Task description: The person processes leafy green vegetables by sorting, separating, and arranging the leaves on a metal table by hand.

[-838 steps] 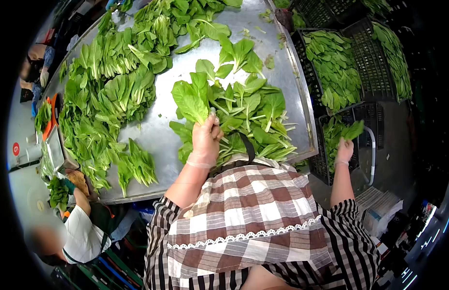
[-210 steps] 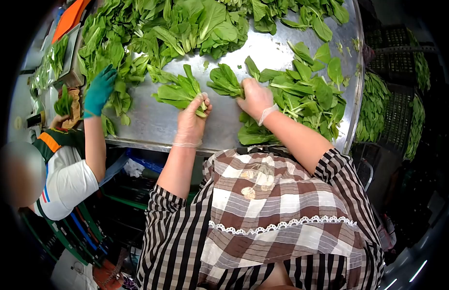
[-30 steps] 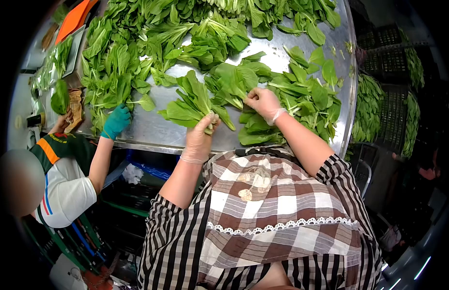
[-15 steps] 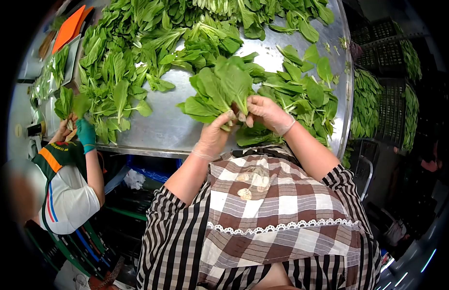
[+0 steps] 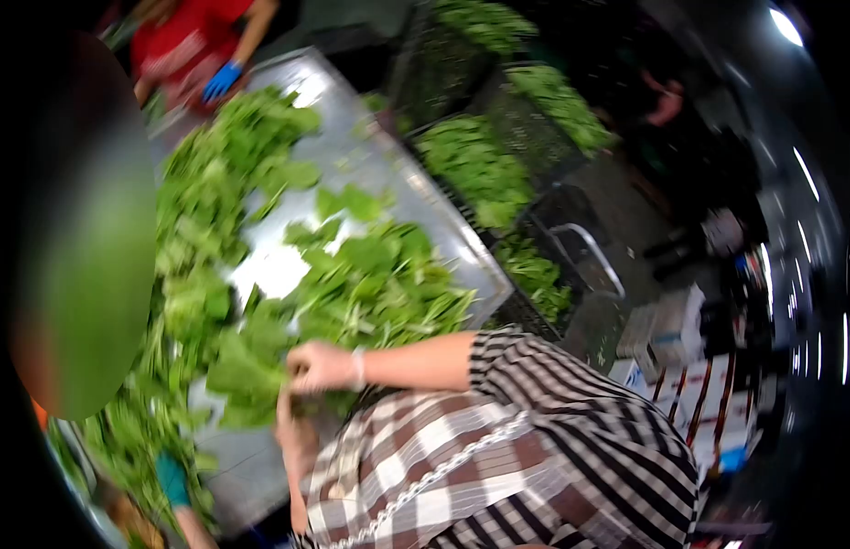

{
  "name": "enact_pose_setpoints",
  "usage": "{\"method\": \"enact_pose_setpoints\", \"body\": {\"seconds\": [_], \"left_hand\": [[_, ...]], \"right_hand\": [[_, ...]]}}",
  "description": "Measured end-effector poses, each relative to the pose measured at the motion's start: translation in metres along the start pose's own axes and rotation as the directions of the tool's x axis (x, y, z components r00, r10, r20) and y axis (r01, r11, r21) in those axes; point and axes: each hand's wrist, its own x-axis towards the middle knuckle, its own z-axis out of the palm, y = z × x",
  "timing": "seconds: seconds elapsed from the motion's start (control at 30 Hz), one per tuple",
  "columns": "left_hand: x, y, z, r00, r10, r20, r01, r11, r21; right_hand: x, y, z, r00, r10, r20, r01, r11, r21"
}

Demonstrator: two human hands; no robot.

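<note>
A bunch of leafy greens hangs over the near edge of the metal table, tilted with its leaves to the left. My left hand is closed round its stem end, partly blurred. Close against it, my right hand is closed with curled fingers at the same stems. Just beyond my right hand lies a loose pile of greens. The exact grip of the fingertips is smeared by motion.
More greens run along the table's left side. Crates of greens stand beyond its right edge. A co-worker in a red shirt with a blue glove is at the far end. Another person's green-gloved hand is at lower left. Boxes stand right.
My view has swung to the right and tilted, bringing the crates, boxes and red-shirted co-worker into sight. Both my hands remain together at the bunch of greens.
</note>
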Motion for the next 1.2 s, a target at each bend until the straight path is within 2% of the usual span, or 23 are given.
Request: {"method": "enact_pose_setpoints", "body": {"seconds": [0.03, 0.07, 0.1, 0.17, 0.23, 0.3, 0.37, 0.5, 0.53, 0.63, 0.67, 0.77, 0.8, 0.83, 0.9, 1.0, 1.03, 1.07, 1.1, 1.13, 1.2], "left_hand": [[0.002, 0.0, -0.001, 1.0, 0.009, -0.002, -0.009, 0.999, 0.039], [0.002, 0.001, -0.006, 1.0, 0.025, -0.003, -0.025, 0.996, 0.082], [-0.002, 0.005, 0.002, 0.999, 0.013, -0.052, -0.015, 0.999, -0.039], [-0.001, 0.005, -0.002, 0.997, 0.014, -0.082, -0.025, 0.989, -0.144], [-0.01, 0.012, 0.025, 0.985, 0.074, -0.155, -0.1, 0.981, -0.164], [-0.01, 0.009, 0.019, 0.992, 0.057, -0.116, -0.07, 0.992, -0.106], [0.002, 0.003, 0.005, 0.987, 0.026, -0.159, -0.03, 0.999, -0.025], [-0.002, 0.008, 0.022, 0.986, 0.078, -0.147, -0.096, 0.988, -0.121], [-0.003, 0.011, 0.03, 0.987, 0.088, -0.134, -0.11, 0.98, -0.168], [0.002, 0.015, 0.026, 0.97, 0.164, -0.182, -0.203, 0.954, -0.222], [0.003, 0.017, 0.024, 0.958, 0.195, -0.21, -0.241, 0.944, -0.226], [-0.008, 0.028, 0.017, 0.941, 0.264, -0.212, -0.307, 0.93, -0.203], [-0.015, 0.031, 0.009, 0.931, 0.278, -0.238, -0.319, 0.934, -0.16], [-0.024, 0.031, -0.005, 0.915, 0.28, -0.291, -0.323, 0.94, -0.111], [-0.038, 0.029, -0.028, 0.874, 0.289, -0.391, -0.32, 0.947, -0.015], [-0.053, 0.027, -0.065, 0.845, 0.219, -0.488, -0.178, 0.976, 0.13], [-0.058, 0.025, -0.078, 0.845, 0.184, -0.502, -0.118, 0.98, 0.161], [-0.065, 0.022, -0.089, 0.849, 0.146, -0.509, -0.059, 0.981, 0.183], [-0.073, 0.019, -0.101, 0.855, 0.117, -0.506, -0.014, 0.979, 0.203], [-0.085, 0.016, -0.11, 0.854, 0.091, -0.512, 0.025, 0.976, 0.215], [-0.101, 0.011, -0.111, 0.835, 0.079, -0.544, 0.064, 0.969, 0.238]], "right_hand": [[0.002, 0.013, 0.009, 0.994, -0.076, -0.083, 0.078, 0.997, 0.022], [0.004, 0.013, 0.01, 0.997, -0.026, -0.069, 0.028, 0.999, 0.036], [0.001, 0.003, 0.006, 0.999, 0.005, -0.052, -0.003, 0.999, 0.038], [0.003, 0.006, 0.009, 0.999, 0.012, -0.052, -0.013, 1.0, -0.018], [0.0, -0.001, 0.006, 0.999, 0.032, -0.03, -0.036, 0.992, -0.125], [-0.001, -0.005, 0.005, 0.999, 0.033, -0.015, -0.035, 0.971, -0.235], [-0.002, 0.002, 0.01, 0.999, 0.051, -0.012, -0.052, 0.983, -0.177], [-0.004, 0.003, 0.008, 0.992, 0.122, -0.019, -0.117, 0.979, 0.164], [-0.008, 0.0, 0.008, 0.978, 0.201, 0.063, -0.207, 0.865, 0.457], [-0.009, 0.004, 0.009, 0.972, 0.211, 0.106, -0.223, 0.67, 0.708], [-0.011, 0.004, 0.008, 0.971, 0.205, 0.127, -0.233, 0.665, 0.709], [-0.013, 0.009, 0.003, 0.967, 0.253, 0.011, -0.169, 0.612, 0.773], [-0.009, 0.019, 0.001, 0.958, 0.271, -0.095, -0.116, 0.667, 0.736], [-0.006, 0.028, -0.003, 0.942, 0.292, -0.167, -0.068, 0.651, 0.756], [0.0, 0.04, -0.017, 0.86, 0.468, -0.202, -0.09, 0.53, 0.843], [0.0, 0.065, -0.019, 0.808, 0.561, -0.179, -0.205, 0.553, 0.807], [-0.002, 0.069, -0.016, 0.794, 0.589, -0.151, -0.267, 0.562, 0.783], [-0.012, 0.046, -0.029, 0.773, 0.63, -0.078, -0.389, 0.567, 0.726], [-0.007, 0.065, -0.017, 0.763, 0.633, -0.128, -0.38, 0.6, 0.704], [-0.011, 0.053, -0.024, 0.8, 0.586, -0.129, -0.414, 0.695, 0.588], [-0.009, 0.062, -0.023, 0.832, 0.536, -0.146, -0.426, 0.785, 0.449]]}}
